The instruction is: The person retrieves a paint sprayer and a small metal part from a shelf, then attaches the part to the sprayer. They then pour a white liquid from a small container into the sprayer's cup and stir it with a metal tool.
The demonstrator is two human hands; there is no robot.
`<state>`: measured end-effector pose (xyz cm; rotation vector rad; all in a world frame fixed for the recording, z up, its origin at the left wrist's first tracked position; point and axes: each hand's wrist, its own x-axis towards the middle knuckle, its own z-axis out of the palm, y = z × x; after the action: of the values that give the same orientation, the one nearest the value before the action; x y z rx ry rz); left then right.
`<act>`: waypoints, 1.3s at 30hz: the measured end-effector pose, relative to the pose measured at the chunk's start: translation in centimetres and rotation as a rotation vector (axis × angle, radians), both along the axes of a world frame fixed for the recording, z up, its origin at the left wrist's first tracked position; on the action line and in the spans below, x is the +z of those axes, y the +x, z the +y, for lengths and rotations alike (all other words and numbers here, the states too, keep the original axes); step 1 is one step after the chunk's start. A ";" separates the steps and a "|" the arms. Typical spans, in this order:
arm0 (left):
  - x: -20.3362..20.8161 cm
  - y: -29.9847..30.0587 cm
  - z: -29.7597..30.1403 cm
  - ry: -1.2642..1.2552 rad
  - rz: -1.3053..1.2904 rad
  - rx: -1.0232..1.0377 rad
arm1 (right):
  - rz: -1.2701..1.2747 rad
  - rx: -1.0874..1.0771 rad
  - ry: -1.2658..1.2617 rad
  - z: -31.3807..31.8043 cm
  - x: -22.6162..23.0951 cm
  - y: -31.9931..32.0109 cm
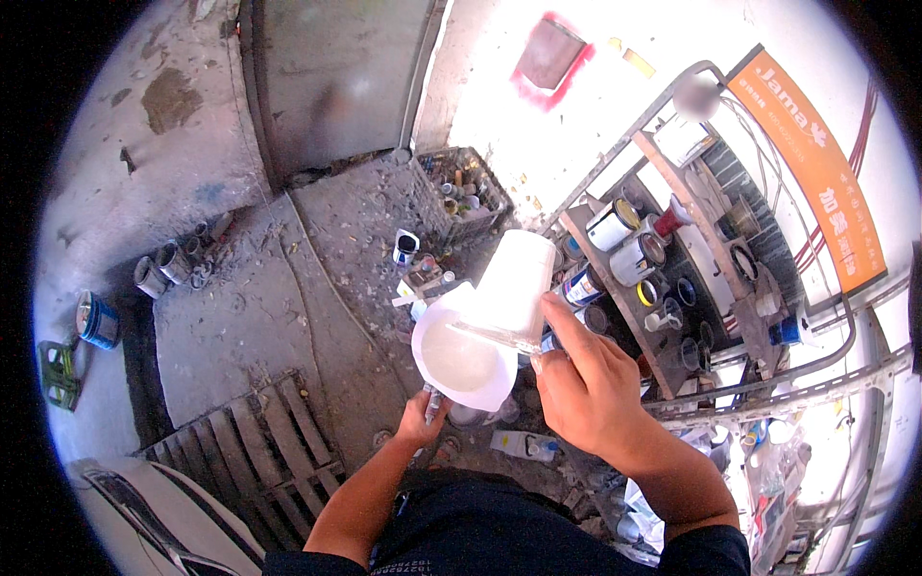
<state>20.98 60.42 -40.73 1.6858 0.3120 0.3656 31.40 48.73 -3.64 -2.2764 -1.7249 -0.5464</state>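
Note:
My right hand (591,389) is closed on a white cup (514,278), holding it tipped with its rim down and to the left. Beneath that rim is a wide white paper funnel (487,386) with pale, whitish contents showing inside. Below the funnel, my left hand (419,420) is wrapped round a grey metal handle (432,401), which looks like part of a spray gun. Most of that tool is hidden by the funnel and my fingers.
A rack (624,288) on the right holds several paint cans and cups. A dark crate (466,216) sits by the far wall, and an open can (406,247) stands on the floor. Wooden slats (245,442) lie at lower left; a hose (327,274) crosses the floor.

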 end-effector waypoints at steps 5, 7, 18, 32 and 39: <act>-0.2 0.2 -0.1 -0.026 0.023 0.024 | -0.128 0.088 0.031 0.3 0.7 -0.2; 0.3 0.2 -0.1 -0.036 -0.004 0.024 | -0.144 0.098 0.040 0.3 0.8 -0.2; 0.2 -0.3 0.0 -0.038 0.012 0.031 | -0.044 0.056 0.072 -0.3 1.3 -1.1; 0.9 -0.5 0.2 -0.008 0.028 0.046 | -0.108 0.074 0.104 -0.1 2.0 -1.3; 1.4 -0.4 0.3 -0.040 0.011 0.059 | -0.105 0.076 0.144 0.0 2.1 -1.3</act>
<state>20.55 60.71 -39.31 1.6426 0.3752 0.3917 30.15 48.70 -1.53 -2.1092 -1.7497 -0.7608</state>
